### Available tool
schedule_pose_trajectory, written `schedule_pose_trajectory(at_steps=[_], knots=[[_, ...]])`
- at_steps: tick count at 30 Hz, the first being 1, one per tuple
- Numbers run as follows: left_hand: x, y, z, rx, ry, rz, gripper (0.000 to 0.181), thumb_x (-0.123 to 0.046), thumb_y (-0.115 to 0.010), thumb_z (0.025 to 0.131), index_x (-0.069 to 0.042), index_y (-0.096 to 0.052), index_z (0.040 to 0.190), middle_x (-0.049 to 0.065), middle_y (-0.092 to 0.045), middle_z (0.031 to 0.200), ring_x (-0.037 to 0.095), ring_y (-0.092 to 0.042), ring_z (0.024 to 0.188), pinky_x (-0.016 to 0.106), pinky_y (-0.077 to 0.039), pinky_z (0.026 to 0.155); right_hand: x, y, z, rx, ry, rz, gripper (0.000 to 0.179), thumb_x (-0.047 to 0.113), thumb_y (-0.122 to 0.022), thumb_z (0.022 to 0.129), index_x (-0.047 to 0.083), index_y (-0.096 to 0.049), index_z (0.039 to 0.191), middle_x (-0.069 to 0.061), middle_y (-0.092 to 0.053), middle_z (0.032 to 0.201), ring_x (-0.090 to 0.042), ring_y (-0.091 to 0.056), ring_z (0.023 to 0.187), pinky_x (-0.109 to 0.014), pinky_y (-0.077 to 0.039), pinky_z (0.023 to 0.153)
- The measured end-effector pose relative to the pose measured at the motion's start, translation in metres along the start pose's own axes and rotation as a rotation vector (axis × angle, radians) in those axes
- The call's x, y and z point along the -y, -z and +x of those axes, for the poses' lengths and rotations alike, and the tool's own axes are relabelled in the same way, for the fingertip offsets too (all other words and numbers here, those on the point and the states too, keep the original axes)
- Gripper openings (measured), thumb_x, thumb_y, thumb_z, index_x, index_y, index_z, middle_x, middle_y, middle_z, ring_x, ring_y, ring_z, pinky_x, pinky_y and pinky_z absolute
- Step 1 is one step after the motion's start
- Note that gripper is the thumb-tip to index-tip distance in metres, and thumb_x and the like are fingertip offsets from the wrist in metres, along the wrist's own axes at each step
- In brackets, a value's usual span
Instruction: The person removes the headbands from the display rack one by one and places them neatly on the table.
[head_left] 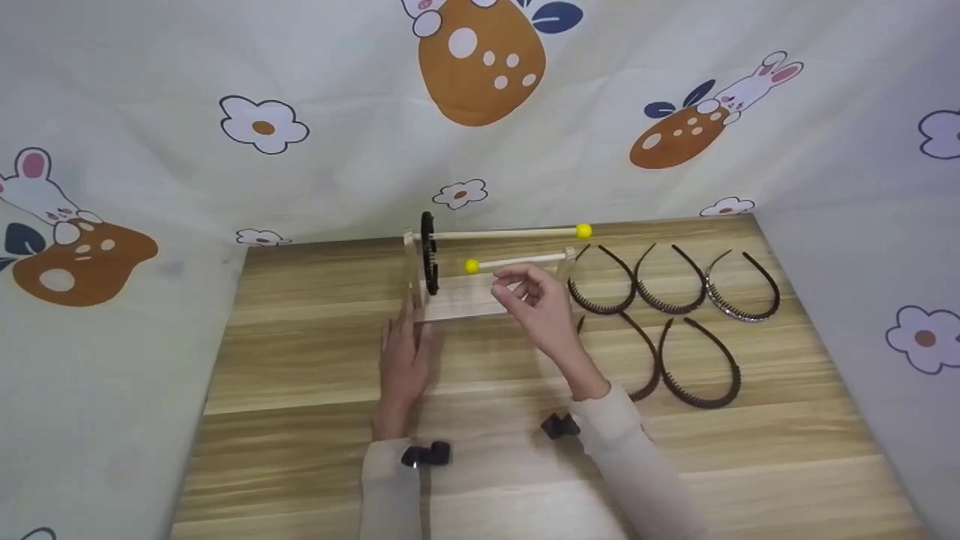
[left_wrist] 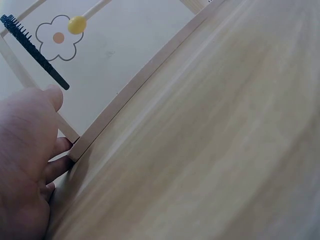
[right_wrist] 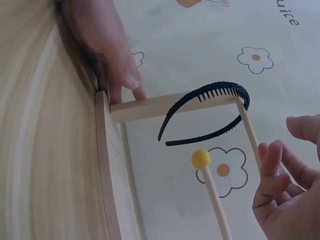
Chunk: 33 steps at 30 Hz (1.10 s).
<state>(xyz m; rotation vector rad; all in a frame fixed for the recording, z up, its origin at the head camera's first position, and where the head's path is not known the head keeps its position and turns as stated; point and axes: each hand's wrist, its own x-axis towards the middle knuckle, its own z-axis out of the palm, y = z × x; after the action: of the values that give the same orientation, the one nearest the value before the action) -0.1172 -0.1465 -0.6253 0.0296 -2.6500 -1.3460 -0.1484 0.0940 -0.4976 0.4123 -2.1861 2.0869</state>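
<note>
A wooden rack [head_left: 450, 304] stands on the table, with two rods ending in yellow balls [head_left: 584, 231]. One black toothed headband [head_left: 428, 255] hangs on the upper rod, close to the left post; the right wrist view shows this headband [right_wrist: 207, 135] looped over the rod. My left hand [head_left: 403, 360] rests against the rack's front left corner, its fingers mostly straight and touching the base and post. In front of the lower rod [head_left: 521, 260], my right hand [head_left: 536, 304] hovers with loosely bent fingers and nothing between them.
Right of the rack, several dark headbands lie in two rows on the table [head_left: 300, 420], among them a headband [head_left: 742, 315] with a glittery band. My right forearm partly covers a front-row headband [head_left: 645, 360]. A patterned cloth [head_left: 337, 180] rises behind and beside the table.
</note>
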Motion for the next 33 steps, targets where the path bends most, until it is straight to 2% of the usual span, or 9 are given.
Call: schedule_pose_trajectory(at_steps=[6,11,21,25,30,33], knots=[[0.0,-0.001,-0.001,-0.013,0.009,-0.003,0.067,-0.033,-0.048,0.119,-0.008,-0.024,0.177,0.017,-0.036,0.178,0.042,-0.035,0.164,0.051,-0.002,0.14,-0.001,-0.016,0.01,-0.004,-0.018,0.036,0.026,0.007,-0.081,0.1,-0.01,-0.075,0.119,-0.005,-0.077,0.099,-0.009,-0.063,0.069,-0.019,-0.05,0.059],[0.001,-0.001,-0.003,-0.013,0.007,-0.006,0.067,-0.031,-0.048,0.119,-0.008,-0.024,0.177,0.018,-0.038,0.177,0.045,-0.035,0.163,0.053,-0.002,0.14,-0.003,-0.031,0.016,0.023,-0.02,0.034,0.024,0.003,-0.08,0.099,-0.011,-0.075,0.118,-0.008,-0.078,0.098,-0.008,-0.065,0.069,-0.019,-0.054,0.061],[0.002,-0.002,0.0,-0.025,-0.032,0.008,0.066,-0.028,-0.048,0.119,-0.006,-0.026,0.176,0.02,-0.042,0.174,0.046,-0.041,0.159,0.053,-0.004,0.14,-0.01,-0.049,0.024,0.043,-0.077,0.06,0.028,0.004,-0.083,0.096,-0.006,-0.076,0.121,-0.009,-0.078,0.101,-0.009,-0.067,0.07,-0.022,-0.059,0.064],[0.002,-0.002,0.0,-0.027,-0.034,0.007,0.065,-0.028,-0.048,0.119,-0.004,-0.027,0.176,0.021,-0.043,0.173,0.047,-0.041,0.159,0.053,-0.004,0.14,-0.015,-0.056,0.026,0.067,-0.095,0.083,0.035,0.007,-0.084,0.095,-0.007,-0.074,0.126,-0.014,-0.078,0.108,-0.011,-0.07,0.072,-0.025,-0.062,0.068],[0.001,-0.002,0.0,-0.036,-0.035,0.0,0.065,-0.027,-0.049,0.119,-0.003,-0.028,0.175,0.023,-0.044,0.172,0.048,-0.041,0.159,0.055,-0.006,0.14,-0.018,-0.066,0.028,0.083,-0.11,0.126,0.045,0.008,-0.085,0.094,-0.011,-0.07,0.133,-0.028,-0.075,0.118,-0.013,-0.071,0.073,-0.025,-0.064,0.068],[0.0,-0.001,-0.001,-0.033,-0.035,0.001,0.066,-0.027,-0.049,0.118,-0.002,-0.028,0.175,0.023,-0.045,0.172,0.049,-0.041,0.159,0.057,-0.006,0.14,-0.021,-0.07,0.029,0.073,-0.107,0.129,0.046,0.007,-0.086,0.093,-0.009,-0.071,0.133,-0.027,-0.075,0.118,-0.011,-0.07,0.072,-0.031,-0.066,0.069]])
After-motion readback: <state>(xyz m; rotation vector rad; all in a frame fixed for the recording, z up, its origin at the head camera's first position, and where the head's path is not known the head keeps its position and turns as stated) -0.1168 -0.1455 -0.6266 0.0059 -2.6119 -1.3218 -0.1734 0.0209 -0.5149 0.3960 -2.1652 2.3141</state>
